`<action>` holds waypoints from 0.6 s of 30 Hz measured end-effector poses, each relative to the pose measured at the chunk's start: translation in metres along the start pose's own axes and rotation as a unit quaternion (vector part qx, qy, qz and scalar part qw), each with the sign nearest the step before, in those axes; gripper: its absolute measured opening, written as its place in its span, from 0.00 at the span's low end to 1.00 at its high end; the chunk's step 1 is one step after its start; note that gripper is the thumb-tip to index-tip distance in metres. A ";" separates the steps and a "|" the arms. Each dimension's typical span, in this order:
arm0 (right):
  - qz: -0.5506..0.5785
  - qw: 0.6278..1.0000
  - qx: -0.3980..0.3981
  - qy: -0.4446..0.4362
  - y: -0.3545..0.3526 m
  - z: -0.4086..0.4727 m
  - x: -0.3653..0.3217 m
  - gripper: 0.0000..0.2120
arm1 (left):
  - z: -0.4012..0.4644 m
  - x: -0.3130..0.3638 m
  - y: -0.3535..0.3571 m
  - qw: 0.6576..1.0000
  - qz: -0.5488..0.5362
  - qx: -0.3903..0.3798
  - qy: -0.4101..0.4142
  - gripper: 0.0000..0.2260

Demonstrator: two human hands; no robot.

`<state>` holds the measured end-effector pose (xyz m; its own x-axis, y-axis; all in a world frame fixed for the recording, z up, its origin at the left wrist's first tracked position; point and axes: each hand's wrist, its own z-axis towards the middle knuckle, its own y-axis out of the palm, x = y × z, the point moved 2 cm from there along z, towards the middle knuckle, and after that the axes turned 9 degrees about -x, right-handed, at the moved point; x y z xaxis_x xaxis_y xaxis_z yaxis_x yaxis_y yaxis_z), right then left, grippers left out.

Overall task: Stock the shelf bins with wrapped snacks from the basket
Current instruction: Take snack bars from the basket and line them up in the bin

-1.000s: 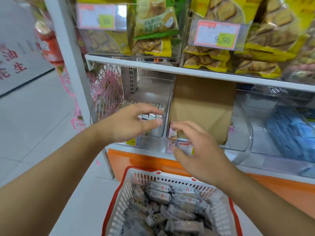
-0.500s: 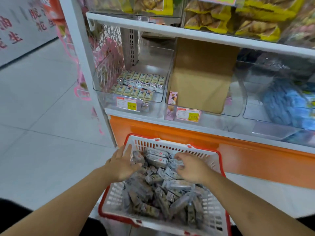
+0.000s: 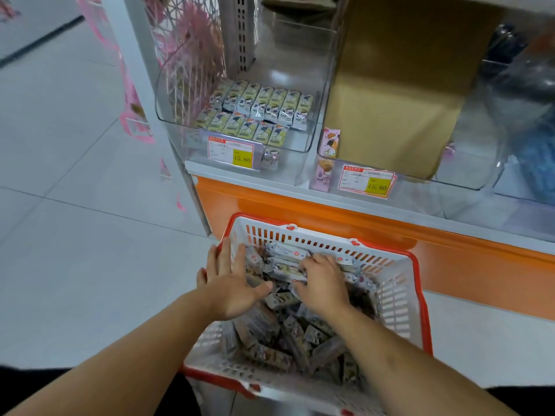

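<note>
Right grip (image 3: 322,283) pinches grey foil-wrapped snacks (image 3: 288,340).

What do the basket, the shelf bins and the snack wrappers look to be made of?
Basket: moulded plastic, matt white with a red rim, slotted walls. Left bin: clear, glossy rigid plastic, probably acrylic; the snacks show through it. Wrappers: thin shiny film, likely plastic or foil, crinkled and catching light.

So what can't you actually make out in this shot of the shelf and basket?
- Head view: price tag small print, too small; only 15.80 reads.
- Bin behind the cardboard sheet: contents hidden by it.
- Right hand fingertips, buried among wrapped snacks; its grip is unclear.
- Blue packs, cut off by the right edge.
</note>
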<state>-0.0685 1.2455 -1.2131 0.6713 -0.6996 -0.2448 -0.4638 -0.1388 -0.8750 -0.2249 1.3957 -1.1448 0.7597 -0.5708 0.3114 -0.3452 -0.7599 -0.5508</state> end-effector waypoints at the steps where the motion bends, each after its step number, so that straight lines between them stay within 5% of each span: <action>1: -0.005 1.000 0.008 -0.002 0.003 0.001 0.001 0.22 | 0.000 0.000 0.000 1.000 0.004 -0.001 -0.001 0.48; 8: 0.020 1.000 -0.002 -0.019 -0.004 -0.018 0.006 0.15 | -0.003 0.004 -0.003 1.000 -0.002 0.025 -0.003 0.47; 11: 0.139 0.989 -0.042 -0.029 -0.028 -0.030 0.001 0.16 | -0.011 0.008 -0.013 0.997 0.047 0.060 -0.007 0.41; 15: 0.233 0.966 -0.073 -0.081 -0.090 -0.046 -0.017 0.18 | -0.044 0.037 -0.052 0.992 0.084 0.001 0.090 0.30; 18: 0.252 0.955 -0.083 -0.132 -0.149 -0.062 -0.032 0.22 | -0.083 0.068 -0.084 0.982 0.088 -0.049 0.162 0.31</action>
<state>-0.0566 1.2456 -1.0488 0.4514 -0.5090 -0.7330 -0.8367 0.0441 -0.5459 -0.1895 1.3950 -1.0131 0.4740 -0.7527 0.4568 -0.5182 -0.6579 -0.5464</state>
